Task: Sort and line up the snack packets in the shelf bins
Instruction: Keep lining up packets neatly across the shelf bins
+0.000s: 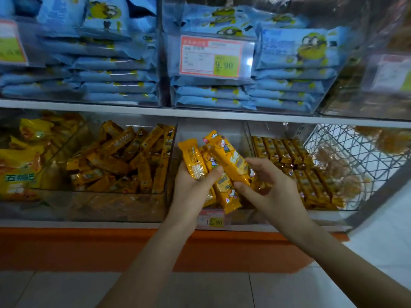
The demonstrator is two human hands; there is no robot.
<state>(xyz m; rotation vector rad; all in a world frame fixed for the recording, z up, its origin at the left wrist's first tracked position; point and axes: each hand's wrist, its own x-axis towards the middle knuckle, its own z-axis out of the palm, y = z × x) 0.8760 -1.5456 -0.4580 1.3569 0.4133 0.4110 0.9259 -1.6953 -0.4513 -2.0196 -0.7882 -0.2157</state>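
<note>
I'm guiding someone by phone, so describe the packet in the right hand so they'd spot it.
On the lower shelf, find the middle clear bin, where two hands meet. The right hand pinches one long yellow snack packet. It lies on top, across the bunch the left hand grips, its cartoon front showing.

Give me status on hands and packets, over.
Left hand grips packets. Right hand pinches top packet. Left bin jumbled, right bin lined up. Nothing in the way.

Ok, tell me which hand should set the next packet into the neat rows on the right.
Right, probably. The right hand pinches a single packet and is nearest the neat rows; the left hand grips a bundle of packets, so it is busy.
</note>
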